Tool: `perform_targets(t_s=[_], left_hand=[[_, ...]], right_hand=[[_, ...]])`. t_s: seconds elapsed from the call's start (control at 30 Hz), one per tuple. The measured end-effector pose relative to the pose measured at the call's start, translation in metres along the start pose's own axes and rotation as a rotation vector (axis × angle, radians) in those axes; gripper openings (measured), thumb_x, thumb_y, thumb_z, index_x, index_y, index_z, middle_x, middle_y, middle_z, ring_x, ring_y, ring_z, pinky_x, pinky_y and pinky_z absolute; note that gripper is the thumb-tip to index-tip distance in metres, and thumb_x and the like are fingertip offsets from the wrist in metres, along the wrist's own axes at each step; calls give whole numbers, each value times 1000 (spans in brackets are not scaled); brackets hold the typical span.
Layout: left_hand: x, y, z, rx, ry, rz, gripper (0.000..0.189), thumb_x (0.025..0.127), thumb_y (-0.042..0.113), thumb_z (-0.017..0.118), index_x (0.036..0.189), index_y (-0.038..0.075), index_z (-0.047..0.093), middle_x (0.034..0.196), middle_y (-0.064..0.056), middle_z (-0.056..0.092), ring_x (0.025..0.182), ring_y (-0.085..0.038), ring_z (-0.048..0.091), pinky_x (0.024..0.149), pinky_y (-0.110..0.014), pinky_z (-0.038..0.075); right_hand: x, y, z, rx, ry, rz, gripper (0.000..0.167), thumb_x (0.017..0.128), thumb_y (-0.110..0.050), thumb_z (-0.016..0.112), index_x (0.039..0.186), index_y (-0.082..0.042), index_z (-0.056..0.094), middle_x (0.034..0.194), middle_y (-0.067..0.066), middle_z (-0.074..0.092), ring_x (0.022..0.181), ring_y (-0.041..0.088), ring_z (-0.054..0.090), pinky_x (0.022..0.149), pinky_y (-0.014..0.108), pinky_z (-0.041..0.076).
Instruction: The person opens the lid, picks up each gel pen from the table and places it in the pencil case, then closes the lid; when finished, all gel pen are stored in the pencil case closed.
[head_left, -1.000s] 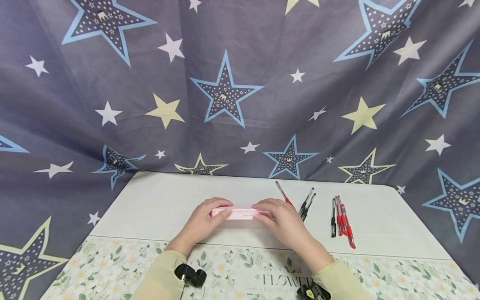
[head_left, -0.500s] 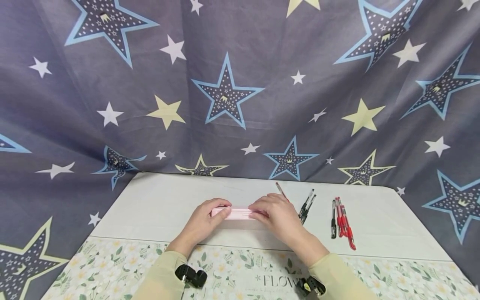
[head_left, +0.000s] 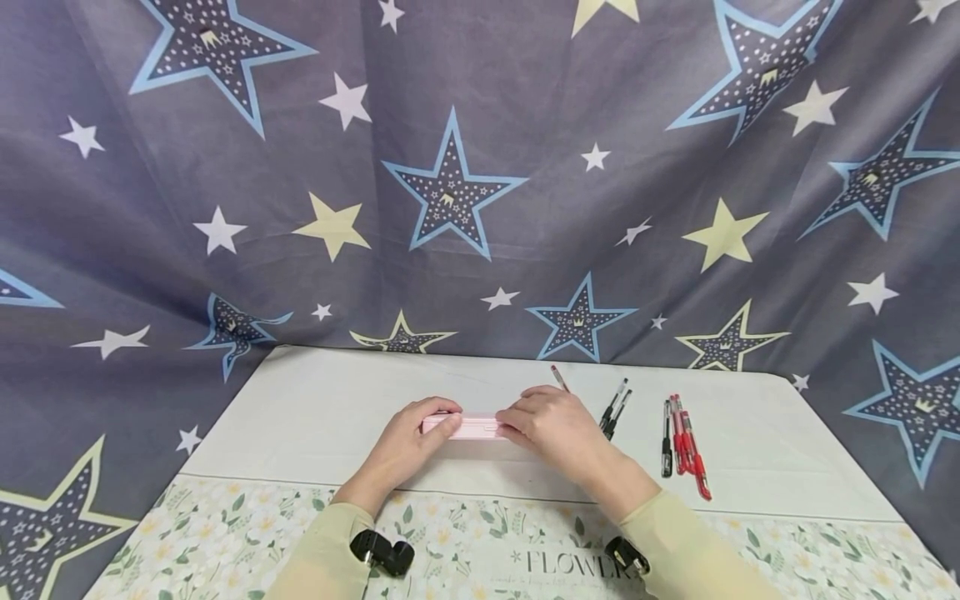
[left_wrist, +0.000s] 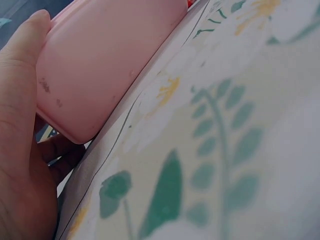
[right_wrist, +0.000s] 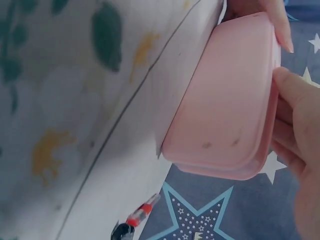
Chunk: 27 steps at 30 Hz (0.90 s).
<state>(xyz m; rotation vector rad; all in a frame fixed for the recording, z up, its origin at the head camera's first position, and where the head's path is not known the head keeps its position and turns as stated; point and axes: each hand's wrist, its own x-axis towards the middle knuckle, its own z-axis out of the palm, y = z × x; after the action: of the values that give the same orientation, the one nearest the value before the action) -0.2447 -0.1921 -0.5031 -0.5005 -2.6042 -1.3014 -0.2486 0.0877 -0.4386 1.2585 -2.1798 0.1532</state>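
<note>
A pink plastic case (head_left: 476, 428) with rounded corners stands on its long side on the white part of the table in the head view. My left hand (head_left: 405, 437) grips its left end, thumb on the upper edge and fingers behind. At the right part of the case, my right hand (head_left: 555, 429) has thumb and curled fingers at the upper edge. In the right wrist view the broad smooth face of the case (right_wrist: 225, 95) carries small dark marks, and the right thumb (right_wrist: 290, 82) lies at the rim. The left wrist view shows similar marks beside the left thumb (left_wrist: 22, 55).
Behind the right hand a red pen (head_left: 559, 377) partly shows, beside two black pens (head_left: 617, 408). Further right lie a black pen (head_left: 667, 442) and several red pens (head_left: 689, 446). A floral cloth (head_left: 247, 525) covers the near table, and a star-patterned curtain (head_left: 480, 292) hangs behind.
My right hand has slid left along the upper edge of the case, and its wrist has shifted and turned. The left hand and the case stay in place.
</note>
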Motion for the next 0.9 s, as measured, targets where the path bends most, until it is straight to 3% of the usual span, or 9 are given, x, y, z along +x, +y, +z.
perform_targets(t_s=[0.47,0.9], left_hand=[[0,1,0,-21,-5,-37,29,109,44,69,128,24,78,125,7,75,122,-25,66,109,-54,47],[0,2,0,-42,-8,-53,26,108,40,73,128,24,78,126,8,75,125,-24,66,112,-53,46]], right_hand=[[3,4,6,-92,66,-157,19,89,-22,95,100,-12,82,93,-7,81,87,13,77,94,34,60],[3,3,10,-133,109,-196,20,87,-15,93,94,-10,75,90,-6,79,84,11,75,91,31,60]])
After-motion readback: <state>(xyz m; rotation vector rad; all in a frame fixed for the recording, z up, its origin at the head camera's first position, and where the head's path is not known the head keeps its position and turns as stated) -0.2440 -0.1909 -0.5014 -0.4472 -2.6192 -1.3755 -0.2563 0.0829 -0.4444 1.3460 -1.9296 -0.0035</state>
